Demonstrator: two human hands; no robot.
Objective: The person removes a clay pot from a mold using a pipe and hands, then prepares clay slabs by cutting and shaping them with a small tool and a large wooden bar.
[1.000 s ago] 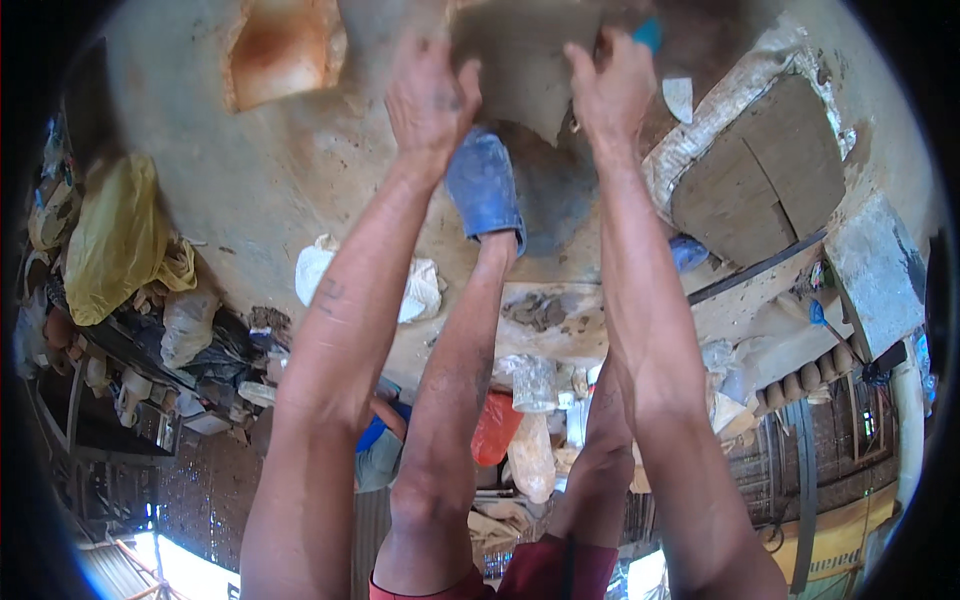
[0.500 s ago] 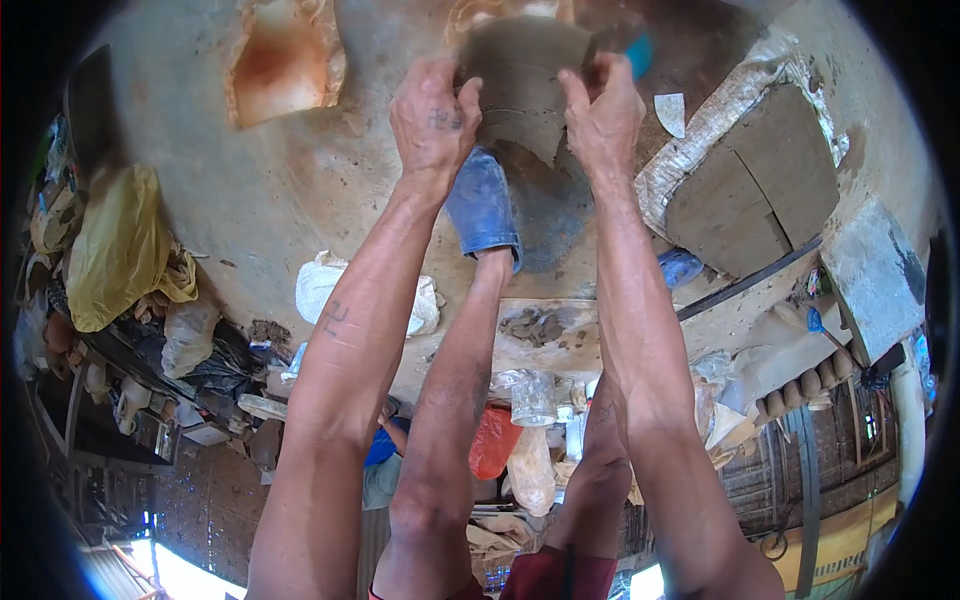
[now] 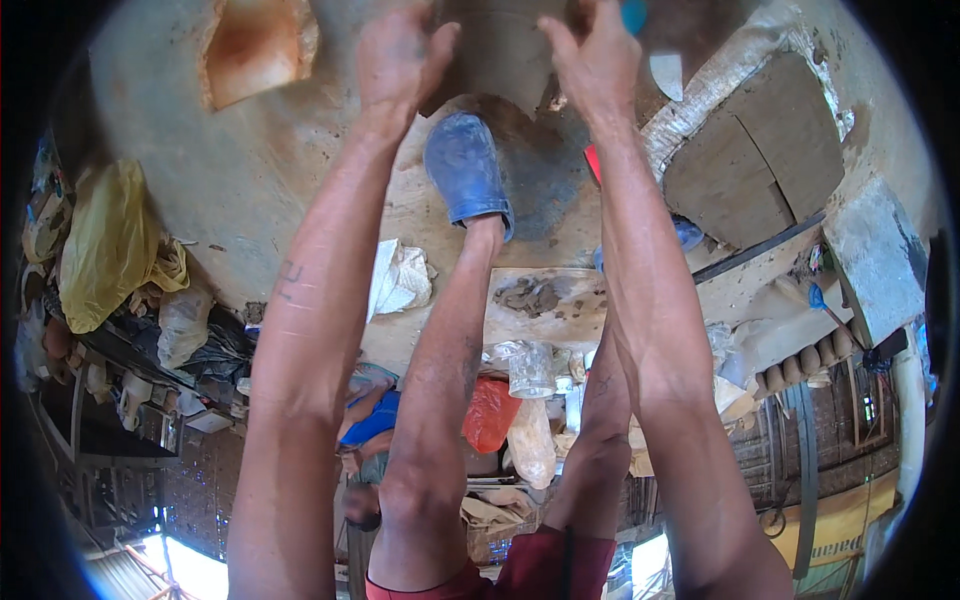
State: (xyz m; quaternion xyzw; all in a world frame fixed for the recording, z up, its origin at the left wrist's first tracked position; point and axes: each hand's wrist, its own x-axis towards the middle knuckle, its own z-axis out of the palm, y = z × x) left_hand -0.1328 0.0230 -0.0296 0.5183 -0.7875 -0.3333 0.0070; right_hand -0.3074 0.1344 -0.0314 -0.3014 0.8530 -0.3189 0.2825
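Note:
At the top edge a dark grey sheet of wet-looking clay (image 3: 492, 60) lies between my hands, its near edge ragged. My left hand (image 3: 400, 60) is at its left side, thumb raised, with the other fingers curled and partly cut off by the picture's edge. At the right side, my right hand (image 3: 598, 70) is in a like grip, fingers bent and partly out of view. A teal thing (image 3: 634, 16), too little shown to name, is beside the right fingers. Just below the clay, my foot in a blue clog (image 3: 465, 165) stands on the stained floor.
Right of my right arm, a cut clay slab (image 3: 755, 150) lies on a whitish sheet, near a white shard (image 3: 667, 76). A rust-stained piece (image 3: 258, 50) lies upper left. Yellow plastic bag (image 3: 110, 245) and clutter line the left. Another person (image 3: 370, 435) is behind my knee.
Both hands and the clay sheet have shifted toward the top edge, farther from me. My left hand has also gone left. A red thing now shows beside my right forearm.

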